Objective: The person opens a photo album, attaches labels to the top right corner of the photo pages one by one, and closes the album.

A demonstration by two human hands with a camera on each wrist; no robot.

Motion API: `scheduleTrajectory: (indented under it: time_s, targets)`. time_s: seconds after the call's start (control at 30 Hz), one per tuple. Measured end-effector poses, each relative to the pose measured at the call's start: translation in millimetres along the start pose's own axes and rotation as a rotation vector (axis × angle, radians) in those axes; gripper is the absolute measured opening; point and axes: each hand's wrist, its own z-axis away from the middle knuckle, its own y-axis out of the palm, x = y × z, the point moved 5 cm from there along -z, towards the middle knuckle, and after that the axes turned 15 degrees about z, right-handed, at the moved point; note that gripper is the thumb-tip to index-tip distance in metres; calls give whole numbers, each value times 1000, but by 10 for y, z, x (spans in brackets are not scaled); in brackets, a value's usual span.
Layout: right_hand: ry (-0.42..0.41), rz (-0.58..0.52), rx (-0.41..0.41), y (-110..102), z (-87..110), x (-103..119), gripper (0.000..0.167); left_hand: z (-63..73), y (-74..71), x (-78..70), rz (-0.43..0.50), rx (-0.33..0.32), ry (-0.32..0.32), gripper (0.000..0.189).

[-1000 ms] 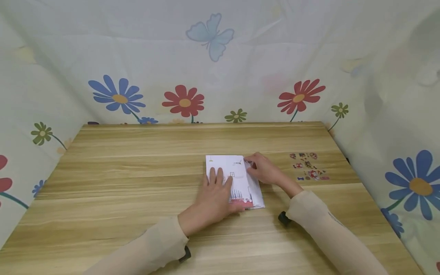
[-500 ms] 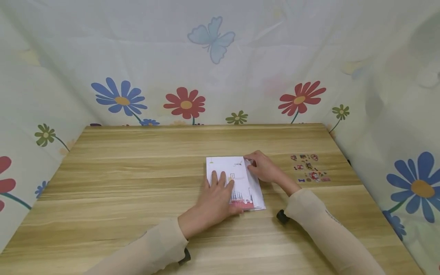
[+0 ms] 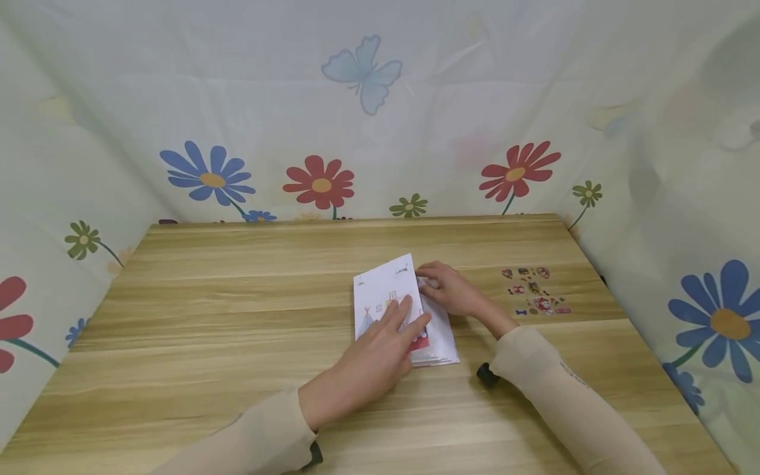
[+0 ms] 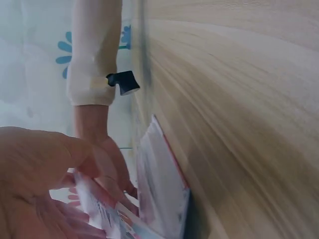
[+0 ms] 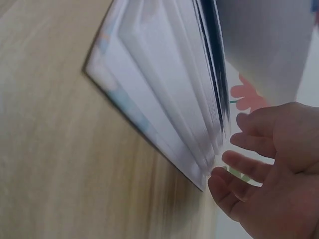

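A small white booklet lies on the table in the head view, its illustrated cover [image 3: 377,284] tilted up off the pages [image 3: 441,333] beneath. My left hand [image 3: 374,363] holds the cover's right side. In the left wrist view the raised part passes between its thumb and fingers. At the far right corner of the booklet is my right hand [image 3: 451,291], fingers loosely bent beside the pages. The right wrist view shows nothing between those fingers [image 5: 246,167], with the booklet's page edges [image 5: 164,84] fanned slightly apart close by.
A sheet of small colourful stickers [image 3: 534,290] lies to the right of my right hand. The wooden table [image 3: 237,297] ends at a flower-printed curtain [image 3: 415,119] at the back and sides. Dark wrist-worn pieces [image 3: 488,375] sit under both sleeves.
The booklet's cover has gone from lying nearly flat to standing tilted up. My left hand has shifted slightly right and now holds the raised cover. The right hand has hardly moved.
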Motion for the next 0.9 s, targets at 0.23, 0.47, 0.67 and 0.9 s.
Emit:
scheduleTrajectory:
  time_s: [0.23, 0.47, 0.67, 0.9]
  targets:
    - [-69, -8, -20, 2, -24, 53, 43, 80, -178, -30, 116, -59, -9, 65]
    - [-135, 0, -39, -2, -67, 118, 39, 157, -382, -16, 204, -161, -70, 48]
    - [-148, 42, -33, 19, -93, 138, 40, 252, -518, 28, 209, -229, -111, 44]
    - [-158, 81, -31, 12, -97, 182, 41, 424, -659, 100, 152, -281, -137, 55]
